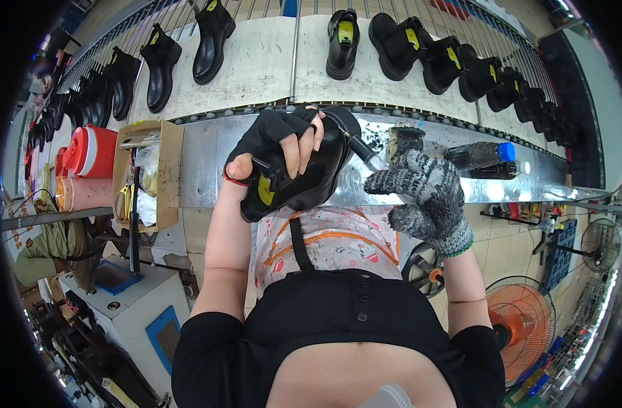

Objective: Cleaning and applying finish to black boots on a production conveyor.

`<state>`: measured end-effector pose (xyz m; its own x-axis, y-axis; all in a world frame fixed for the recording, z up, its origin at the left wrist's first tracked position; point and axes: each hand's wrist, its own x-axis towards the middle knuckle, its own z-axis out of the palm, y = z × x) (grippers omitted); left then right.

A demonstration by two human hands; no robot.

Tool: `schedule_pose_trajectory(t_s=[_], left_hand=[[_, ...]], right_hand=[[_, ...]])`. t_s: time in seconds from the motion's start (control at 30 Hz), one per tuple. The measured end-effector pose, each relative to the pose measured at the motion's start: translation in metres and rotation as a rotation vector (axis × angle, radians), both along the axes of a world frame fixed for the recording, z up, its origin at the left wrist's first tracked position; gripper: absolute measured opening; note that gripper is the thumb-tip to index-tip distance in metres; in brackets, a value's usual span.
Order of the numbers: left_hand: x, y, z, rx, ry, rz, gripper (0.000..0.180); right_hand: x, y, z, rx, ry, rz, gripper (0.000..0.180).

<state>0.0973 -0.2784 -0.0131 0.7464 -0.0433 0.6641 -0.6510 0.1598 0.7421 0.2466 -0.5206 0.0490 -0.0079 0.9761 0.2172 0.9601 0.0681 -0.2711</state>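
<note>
My left hand (282, 144), in a black fingerless glove, grips a glossy black boot (318, 170) above the bench's front edge. The boot lies tilted, with a yellow-green patch inside its opening facing me. Wearing a grey and black knit glove, my right hand (423, 197) is closed round the pale end of a slim tool (362, 148). The tool's dark end reaches the boot's far right side; its exact kind cannot be made out. Just beyond the right hand, a dark, worn block (404, 141) lies on the metal bench among black specks.
Black boots (160, 68) line the conveyor (270, 61) behind the metal bench (202, 156). At left stand a cardboard box (167, 170) with scissors and a red jug (96, 153). Dark bottles (480, 155) lie at right. An orange fan (522, 316) stands lower right.
</note>
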Motion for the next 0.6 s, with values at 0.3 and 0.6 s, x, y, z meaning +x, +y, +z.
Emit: schedule_pose_trajectory(t_s=[0.3,0.6], left_hand=[[-0.004,0.036,-0.033,-0.162,-0.095,0.024,0.088],[-0.021,0.068,-0.050,-0.287,-0.080,0.091,0.089]], right_hand=[[-0.008,0.024,-0.042,0.103,0.054,0.015,0.048],[-0.019,0.052,-0.089,0.269,0.329,0.124,0.034]])
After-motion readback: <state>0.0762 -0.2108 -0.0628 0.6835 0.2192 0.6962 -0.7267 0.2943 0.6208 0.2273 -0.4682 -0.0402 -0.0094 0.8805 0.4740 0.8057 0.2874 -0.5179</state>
